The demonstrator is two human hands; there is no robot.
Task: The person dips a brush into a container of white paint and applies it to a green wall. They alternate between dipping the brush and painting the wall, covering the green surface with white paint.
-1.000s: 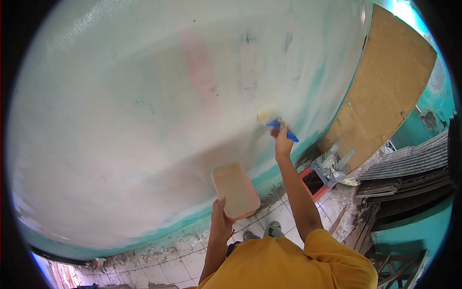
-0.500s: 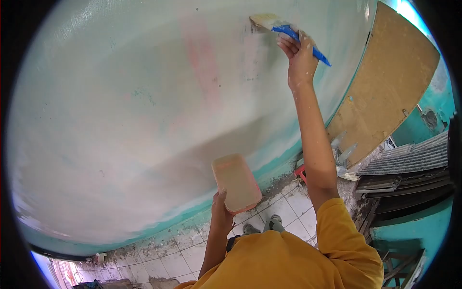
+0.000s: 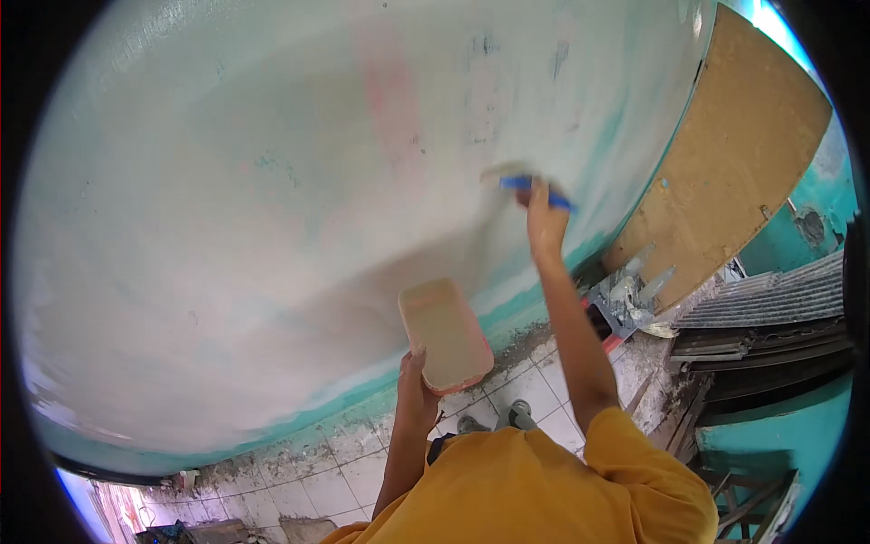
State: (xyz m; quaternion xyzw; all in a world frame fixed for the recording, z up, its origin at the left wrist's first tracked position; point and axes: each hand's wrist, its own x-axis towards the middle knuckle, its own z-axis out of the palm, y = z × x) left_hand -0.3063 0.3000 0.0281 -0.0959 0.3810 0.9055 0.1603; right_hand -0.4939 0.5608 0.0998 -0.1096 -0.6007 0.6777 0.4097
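My right hand (image 3: 546,216) is closed around the blue handle of a paintbrush (image 3: 535,188), blurred by motion. Its pale bristles point left, at or close to the wall (image 3: 299,208); contact cannot be made out. The wall carries whitish paint over turquoise, with a faint pink streak and some dark marks. Low in front of me, my left hand (image 3: 413,385) grips the near left edge of a pinkish rectangular tub (image 3: 446,335). Pale, creamy paint lies in the tub. The fingers under it are hidden.
A brown board (image 3: 725,154) leans at the right of the wall. Below it are corrugated sheets (image 3: 770,299) in a stack and a red and grey object (image 3: 612,317) on the floor. White tiles (image 3: 331,494), stained with debris, run along the wall's foot.
My right hand has brought the paintbrush down along the wall, from near the top to about mid-height. The left hand and the tub have stayed nearly in place.
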